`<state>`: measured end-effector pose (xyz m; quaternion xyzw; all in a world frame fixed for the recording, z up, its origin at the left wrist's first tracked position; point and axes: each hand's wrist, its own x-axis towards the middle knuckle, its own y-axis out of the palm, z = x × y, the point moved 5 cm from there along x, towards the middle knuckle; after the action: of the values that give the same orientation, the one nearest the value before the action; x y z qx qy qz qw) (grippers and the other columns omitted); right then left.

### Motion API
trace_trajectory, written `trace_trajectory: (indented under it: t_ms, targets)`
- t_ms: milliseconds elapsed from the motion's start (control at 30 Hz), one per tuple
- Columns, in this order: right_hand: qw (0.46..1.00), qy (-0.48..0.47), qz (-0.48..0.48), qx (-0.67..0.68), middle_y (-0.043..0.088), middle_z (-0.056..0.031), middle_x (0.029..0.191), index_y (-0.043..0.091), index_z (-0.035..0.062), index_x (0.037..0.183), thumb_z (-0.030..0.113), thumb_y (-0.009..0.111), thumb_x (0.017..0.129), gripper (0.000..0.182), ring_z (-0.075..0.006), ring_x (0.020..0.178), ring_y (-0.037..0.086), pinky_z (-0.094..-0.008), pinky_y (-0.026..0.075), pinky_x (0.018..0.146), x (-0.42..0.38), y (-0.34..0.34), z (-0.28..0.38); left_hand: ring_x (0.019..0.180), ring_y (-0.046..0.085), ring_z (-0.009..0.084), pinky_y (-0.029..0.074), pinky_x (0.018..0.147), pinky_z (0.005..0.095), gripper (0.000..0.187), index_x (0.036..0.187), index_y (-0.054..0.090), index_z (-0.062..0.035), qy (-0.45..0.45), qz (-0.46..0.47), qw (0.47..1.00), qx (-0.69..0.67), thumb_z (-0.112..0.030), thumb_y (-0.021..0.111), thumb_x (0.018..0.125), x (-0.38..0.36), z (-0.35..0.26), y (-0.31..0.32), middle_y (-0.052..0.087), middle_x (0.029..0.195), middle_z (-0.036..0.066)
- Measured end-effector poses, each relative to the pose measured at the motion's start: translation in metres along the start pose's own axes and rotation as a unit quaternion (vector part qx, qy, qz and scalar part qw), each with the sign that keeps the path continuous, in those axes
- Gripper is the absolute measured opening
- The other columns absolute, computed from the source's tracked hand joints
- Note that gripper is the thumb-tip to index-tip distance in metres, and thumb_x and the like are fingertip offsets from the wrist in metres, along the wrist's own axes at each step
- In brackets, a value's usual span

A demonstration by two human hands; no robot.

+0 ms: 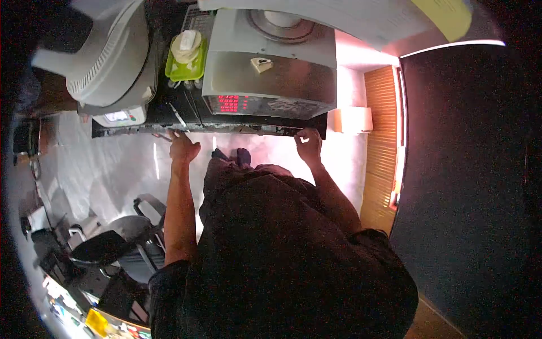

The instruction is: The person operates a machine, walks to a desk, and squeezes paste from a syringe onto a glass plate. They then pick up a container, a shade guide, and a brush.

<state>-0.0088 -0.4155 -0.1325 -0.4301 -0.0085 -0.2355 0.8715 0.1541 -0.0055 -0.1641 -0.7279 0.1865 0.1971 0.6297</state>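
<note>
A steel machine (265, 85) with a red digit display (233, 104) stands in the middle of the scene, a small pale piece (261, 64) lying on its top. Just left of it a green tray (185, 65) holds a cream container (187, 45). Further left sits a large white appliance (107, 53) with a small control panel (117, 116). A dark chair (121, 243) stands on the pale floor (107, 169) at lower left. An orange slatted panel (381, 147) runs along the right.

A pale glossy floor (113, 169) reflects light, an office chair (121, 243) stands left, and a wooden slatted panel (381, 147) glows right.
</note>
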Motion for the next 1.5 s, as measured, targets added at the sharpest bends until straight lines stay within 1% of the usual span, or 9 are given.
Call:
trace_trajectory:
  t_ms: [67,200,400,700,900,1000,1100,1300,1500]
  targets:
    - [0.999,0.03,0.01,0.028,0.063,-0.0092,0.082,0.064,0.0053,0.083,0.004,0.074,0.076,0.012,-0.0249,0.082,0.062,-0.0343,0.057,0.057,-0.003,-0.006,0.018,0.113,0.063,0.047,0.054,0.094,0.0481,0.098,0.149,0.021,0.0138,-0.006,0.002,1.0,-0.016,-0.036,0.068,0.078,-0.006,-0.007,-0.011,0.01,0.158,0.038]
    - [1.0,-0.014,0.006,-0.002,0.057,-0.0184,0.107,0.061,0.0029,0.114,0.001,0.069,0.078,0.038,-0.0335,0.101,0.057,-0.0341,0.059,0.058,0.001,-0.015,0.039,0.113,0.063,0.0475,0.054,0.095,0.0483,0.096,0.149,0.021,0.0137,-0.037,0.007,0.998,-0.056,-0.028,0.066,0.076,0.002,-0.006,-0.006,0.009,0.158,0.038]
    - [0.997,-0.022,0.005,-0.068,0.044,-0.0244,0.129,0.031,0.0062,0.153,0.001,0.072,0.078,0.085,-0.0349,0.115,0.047,-0.0316,0.06,0.067,0.009,-0.023,0.06,0.113,0.063,0.0481,0.053,0.096,0.0476,0.095,0.149,0.021,0.0143,-0.009,-0.007,0.999,-0.042,-0.024,0.066,0.075,0.005,-0.009,-0.002,0.01,0.157,0.04]
    - [0.981,-0.089,0.013,-0.17,0.042,-0.0245,0.13,0.024,0.0051,0.157,0.0,0.07,0.079,0.091,-0.0361,0.118,0.044,-0.037,0.055,0.087,0.008,-0.015,0.058,0.112,0.063,0.0474,0.052,0.099,0.0455,0.089,0.14,0.034,0.0188,0.023,-0.017,1.0,-0.001,-0.033,0.071,0.077,0.005,-0.007,0.0,0.018,0.15,0.046]
    - [0.999,0.024,0.039,-0.019,0.039,-0.0208,0.133,0.03,0.0132,0.156,-0.002,0.07,0.078,0.089,-0.0262,0.102,0.057,-0.0305,0.059,0.074,0.008,-0.018,0.046,0.115,0.062,0.0468,0.052,0.099,0.0439,0.08,0.129,0.046,0.021,0.021,-0.038,0.999,-0.006,-0.033,0.072,0.077,-0.007,-0.016,-0.015,0.023,0.149,0.045]
    - [0.997,-0.005,0.038,-0.068,0.039,-0.0198,0.134,0.034,0.0151,0.155,-0.001,0.071,0.078,0.087,-0.0225,0.094,0.06,-0.0273,0.059,0.068,0.007,-0.018,0.045,0.115,0.061,0.0469,0.053,0.098,0.0437,0.084,0.132,0.042,0.0218,0.015,-0.033,0.999,-0.015,-0.031,0.073,0.075,-0.004,-0.013,-0.012,0.021,0.15,0.045]
    - [0.995,-0.01,0.062,-0.074,0.041,-0.0254,0.128,0.034,0.0105,0.153,0.0,0.071,0.075,0.087,-0.0399,0.12,0.043,-0.0331,0.06,0.066,0.003,-0.008,0.032,0.113,0.063,0.0467,0.054,0.096,0.0443,0.092,0.137,0.033,0.0223,0.022,-0.041,0.999,-0.014,-0.029,0.075,0.073,0.0,-0.009,-0.003,0.019,0.15,0.046]
    - [0.992,0.078,0.096,-0.001,0.04,-0.0269,0.129,0.029,0.0096,0.156,0.001,0.072,0.073,0.094,-0.0421,0.121,0.041,-0.0475,0.053,0.091,0.001,-0.003,0.035,0.113,0.064,0.0445,0.054,0.096,0.0427,0.1,0.143,0.023,0.0219,0.004,-0.037,0.999,-0.031,-0.028,0.075,0.073,0.0,-0.006,-0.001,0.019,0.151,0.045]
    - [0.984,-0.015,0.087,-0.152,0.033,-0.0301,0.142,0.026,0.0086,0.157,0.003,0.074,0.075,0.095,-0.0415,0.131,0.031,-0.0427,0.042,0.105,-0.001,0.002,0.039,0.108,0.066,0.0437,0.055,0.096,0.0411,0.099,0.141,0.024,0.0231,0.036,-0.058,0.998,0.018,-0.028,0.074,0.074,0.009,-0.007,0.01,0.027,0.146,0.047]
